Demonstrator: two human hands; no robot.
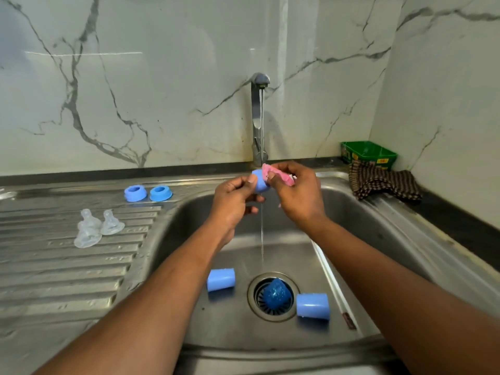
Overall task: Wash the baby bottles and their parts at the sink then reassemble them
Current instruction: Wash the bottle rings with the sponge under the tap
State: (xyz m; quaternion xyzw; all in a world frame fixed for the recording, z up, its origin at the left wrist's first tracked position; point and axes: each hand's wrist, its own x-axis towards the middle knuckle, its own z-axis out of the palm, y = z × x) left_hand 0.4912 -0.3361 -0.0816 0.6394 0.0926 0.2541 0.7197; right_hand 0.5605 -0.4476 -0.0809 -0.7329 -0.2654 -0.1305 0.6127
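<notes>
Blue cap: over the basin under the tap stream, pinched by left hand; right hand grips pink sponge against it. Risk: wet cap slips, joining two caps by the drain.

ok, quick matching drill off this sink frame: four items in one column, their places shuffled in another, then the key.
Items:
1. pink sponge
2. clear teats
3. striped cloth
4. blue scrubber

Places:
A. on the sink drain
B. in the right hand
C. on the ribbed drainboard
D. counter right of the basin, in front of the green tub

Pairs: 1-B, 2-C, 3-D, 4-A
</notes>
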